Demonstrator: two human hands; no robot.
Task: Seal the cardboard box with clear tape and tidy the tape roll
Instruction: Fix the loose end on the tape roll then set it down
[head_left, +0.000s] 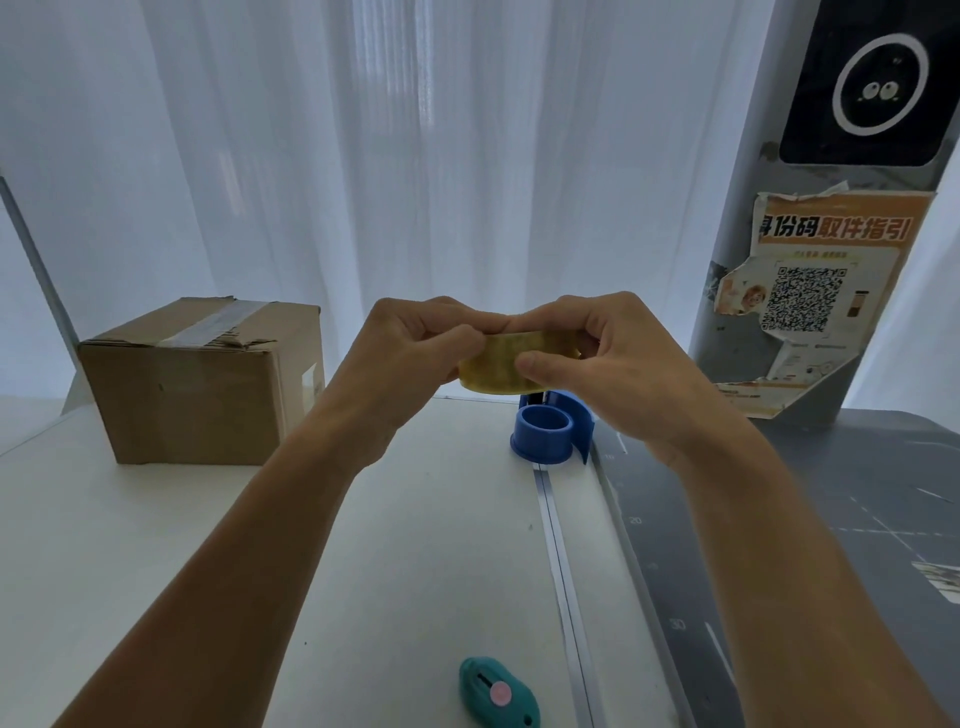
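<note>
Both hands hold a yellowish roll of clear tape (498, 364) up above the middle of the white table. My left hand (415, 353) pinches the roll's left side between thumb and fingers. My right hand (608, 353) grips its right side, thumb on the front face. The cardboard box (202, 379) stands at the back left of the table, apart from both hands, with a strip of clear tape running over its creased top flaps. A blue tape dispenser (548, 431) with an empty hub stands on the table just below the roll.
A teal box cutter (498, 693) with a pink button lies near the table's front edge. A grey cutting mat (831, 545) covers the right side. A grey pillar (810, 291) with a torn QR poster stands at the back right. White curtains hang behind.
</note>
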